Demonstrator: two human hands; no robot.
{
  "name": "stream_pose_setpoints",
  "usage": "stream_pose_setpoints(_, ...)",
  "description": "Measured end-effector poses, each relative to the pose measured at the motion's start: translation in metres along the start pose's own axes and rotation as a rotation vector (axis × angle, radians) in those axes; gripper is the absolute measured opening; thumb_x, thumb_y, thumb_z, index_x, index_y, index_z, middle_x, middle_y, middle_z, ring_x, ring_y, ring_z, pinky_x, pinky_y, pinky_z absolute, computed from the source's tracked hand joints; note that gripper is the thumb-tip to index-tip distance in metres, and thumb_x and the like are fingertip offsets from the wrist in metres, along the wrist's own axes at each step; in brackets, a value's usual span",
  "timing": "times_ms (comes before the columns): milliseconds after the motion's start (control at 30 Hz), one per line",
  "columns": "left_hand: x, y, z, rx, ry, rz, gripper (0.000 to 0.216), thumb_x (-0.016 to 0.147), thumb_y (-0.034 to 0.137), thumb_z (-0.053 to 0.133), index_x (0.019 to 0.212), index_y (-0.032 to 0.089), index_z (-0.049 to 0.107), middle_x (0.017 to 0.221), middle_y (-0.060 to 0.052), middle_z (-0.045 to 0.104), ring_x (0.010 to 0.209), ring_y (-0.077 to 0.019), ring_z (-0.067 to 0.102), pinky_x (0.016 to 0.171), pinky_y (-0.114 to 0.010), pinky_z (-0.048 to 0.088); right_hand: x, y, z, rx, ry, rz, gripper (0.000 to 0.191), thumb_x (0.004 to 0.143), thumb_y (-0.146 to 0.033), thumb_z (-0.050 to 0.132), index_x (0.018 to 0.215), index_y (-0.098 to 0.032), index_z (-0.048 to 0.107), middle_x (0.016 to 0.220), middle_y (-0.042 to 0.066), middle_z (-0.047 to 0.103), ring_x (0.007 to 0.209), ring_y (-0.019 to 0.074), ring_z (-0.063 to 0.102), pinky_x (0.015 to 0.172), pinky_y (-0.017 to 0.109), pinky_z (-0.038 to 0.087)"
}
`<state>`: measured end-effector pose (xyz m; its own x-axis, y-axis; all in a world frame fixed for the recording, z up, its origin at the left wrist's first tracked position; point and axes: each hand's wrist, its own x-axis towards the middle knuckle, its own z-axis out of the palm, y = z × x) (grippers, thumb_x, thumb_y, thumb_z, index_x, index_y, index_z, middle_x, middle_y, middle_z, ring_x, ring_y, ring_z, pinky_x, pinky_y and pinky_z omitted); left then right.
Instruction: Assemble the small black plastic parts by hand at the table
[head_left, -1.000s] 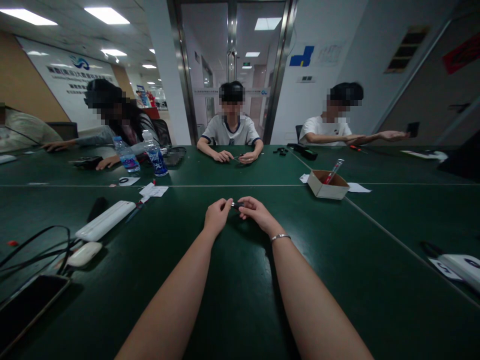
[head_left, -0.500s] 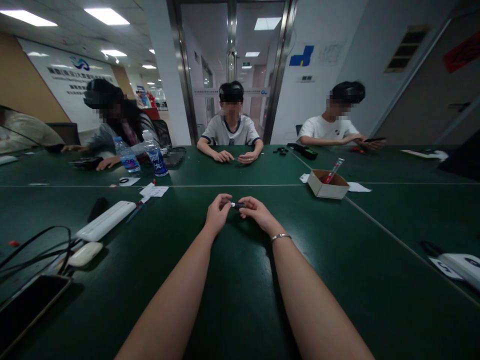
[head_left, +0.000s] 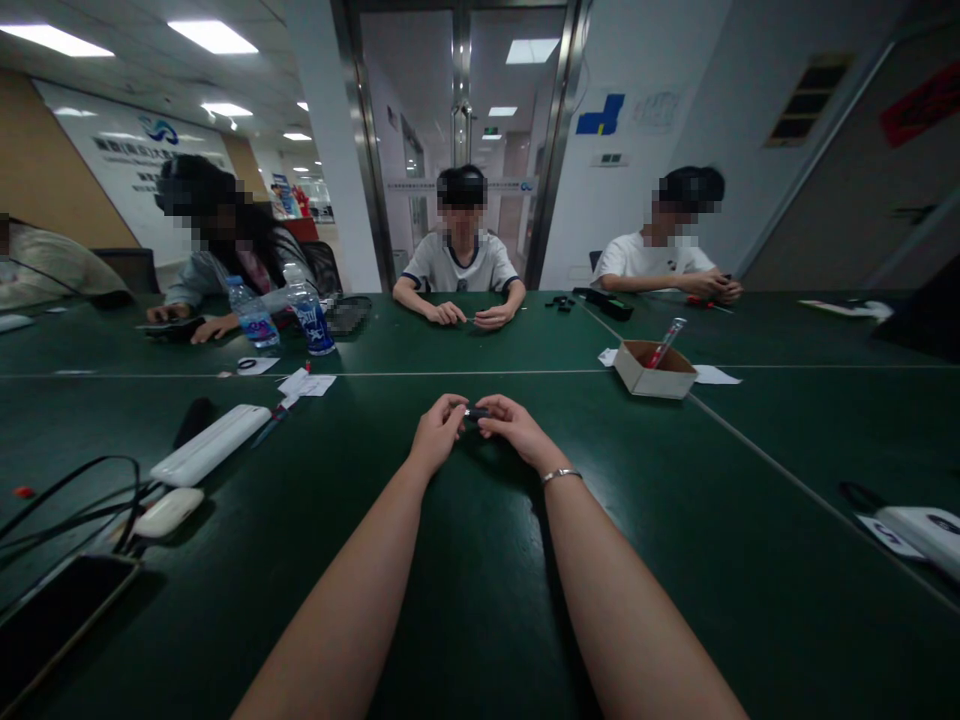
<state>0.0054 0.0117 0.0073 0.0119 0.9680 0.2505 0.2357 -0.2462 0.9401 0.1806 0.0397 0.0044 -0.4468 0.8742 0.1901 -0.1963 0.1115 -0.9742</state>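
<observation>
A small dark object with a silver end [head_left: 476, 413], short and rod-like, is held level between my two hands just above the green table [head_left: 480, 560]. My left hand [head_left: 439, 432] pinches its silver end between thumb and fingers. At the black end, my right hand [head_left: 516, 428] has its thumb and fingertips closed round it. Fingertips cover both ends, so its exact kind cannot be made out. A silver bracelet [head_left: 561, 474] circles my right wrist.
An open cardboard box [head_left: 654, 377] holding a red-and-clear tube [head_left: 667, 343] stands ahead right. To the left lie a white power bank [head_left: 210, 445], a phone [head_left: 64, 620] and cables. Beyond are two bottles [head_left: 310, 315] and several seated people, one directly opposite [head_left: 463, 260].
Less silver shows beside my left fingertips, while both hands stay nearly in place. At the far right, a person's hands have drawn left and the flat dark thing no longer shows as before.
</observation>
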Motion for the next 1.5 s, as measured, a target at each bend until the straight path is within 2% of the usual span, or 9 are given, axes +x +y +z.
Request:
stream_pose_setpoints(100,0.0,-0.001,0.0,0.016,0.041,0.02,0.026,0.084,0.032,0.054,0.107,0.022,0.061,0.083,-0.001,0.061,0.061,-0.0111,0.054,0.058,-0.023,0.043,0.0,0.0,0.0,-0.008,0.0,0.003,0.041,0.065,-0.03,0.081,0.099,-0.018,0.061,0.075,-0.001,0.06,0.064,0.0138,0.057,0.063,0.027,0.047)
stream_pose_setpoints(267,0.001,-0.004,-0.001,0.04,0.046,0.02,0.027,0.087,0.039,0.051,0.103,0.021,0.062,0.074,-0.001,0.059,0.064,-0.0134,0.055,0.056,-0.023,0.042,-0.001,-0.002,0.001,-0.02,0.004,0.002,0.041,0.065,-0.032,0.082,0.098,-0.018,0.061,0.076,-0.001,0.06,0.064,0.0141,0.057,0.063,0.027,0.047)
stream_pose_setpoints(367,0.002,-0.006,-0.001,0.026,0.069,0.028,0.026,0.084,0.032,0.053,0.106,0.021,0.062,0.091,-0.003,0.063,0.07,-0.0134,0.057,0.059,-0.023,0.045,-0.001,-0.003,0.001,-0.019,0.012,0.016,0.042,0.063,-0.031,0.082,0.098,-0.019,0.062,0.075,-0.001,0.061,0.064,0.0146,0.057,0.062,0.028,0.047)
stream_pose_setpoints(533,0.001,-0.002,-0.001,0.022,0.067,0.007,0.024,0.086,0.033,0.051,0.1,0.02,0.064,0.079,-0.002,0.061,0.064,-0.0131,0.055,0.056,-0.023,0.043,-0.001,-0.003,0.002,-0.023,0.008,0.019,0.04,0.064,-0.03,0.08,0.098,-0.018,0.062,0.075,-0.001,0.061,0.064,0.0142,0.056,0.063,0.027,0.046)
stream_pose_setpoints(733,0.002,-0.003,-0.003,-0.004,0.083,0.014,0.028,0.079,0.02,0.048,0.102,0.02,0.064,0.095,-0.003,0.063,0.065,-0.0115,0.055,0.058,-0.023,0.044,-0.002,-0.004,0.001,-0.023,0.0,0.02,0.042,0.064,-0.03,0.079,0.099,-0.017,0.06,0.075,-0.001,0.06,0.064,0.0136,0.056,0.065,0.026,0.045)
stream_pose_setpoints(1033,0.001,-0.003,-0.003,0.018,0.084,0.0,0.024,0.084,0.034,0.051,0.1,0.021,0.063,0.075,0.0,0.061,0.065,-0.0138,0.056,0.06,-0.024,0.043,-0.002,-0.006,0.003,-0.021,0.009,0.032,0.041,0.063,-0.029,0.079,0.098,-0.018,0.06,0.077,0.0,0.06,0.066,0.0145,0.057,0.065,0.027,0.046)
stream_pose_setpoints(1233,0.001,0.0,-0.002,0.004,0.045,0.014,0.023,0.083,0.029,0.052,0.101,0.02,0.063,0.076,-0.001,0.062,0.068,-0.0145,0.058,0.062,-0.024,0.044,-0.001,-0.003,0.002,-0.04,0.0,0.025,0.04,0.065,-0.03,0.077,0.099,-0.019,0.058,0.08,0.0,0.061,0.06,0.0127,0.055,0.058,0.025,0.045)
stream_pose_setpoints(1367,0.001,-0.002,-0.001,0.032,0.05,0.071,0.017,0.084,0.034,0.057,0.09,0.019,0.064,0.083,-0.002,0.064,0.075,-0.0148,0.059,0.066,-0.025,0.046,0.003,0.005,0.007,-0.202,0.05,0.054,0.038,0.062,-0.027,0.074,0.092,-0.021,0.053,0.081,-0.002,0.061,0.055,0.0116,0.05,0.048,0.022,0.039)
stream_pose_setpoints(1500,0.0,-0.001,0.001,0.124,-0.009,0.078,0.02,0.081,0.038,0.063,0.087,0.019,0.065,0.075,0.0,0.063,0.07,-0.0144,0.057,0.065,-0.025,0.044,0.003,0.011,0.018,-0.55,0.171,-0.065,0.02,0.062,-0.018,0.071,0.076,-0.019,0.056,0.072,-0.002,0.058,0.065,0.0147,0.051,0.054,0.023,0.04)
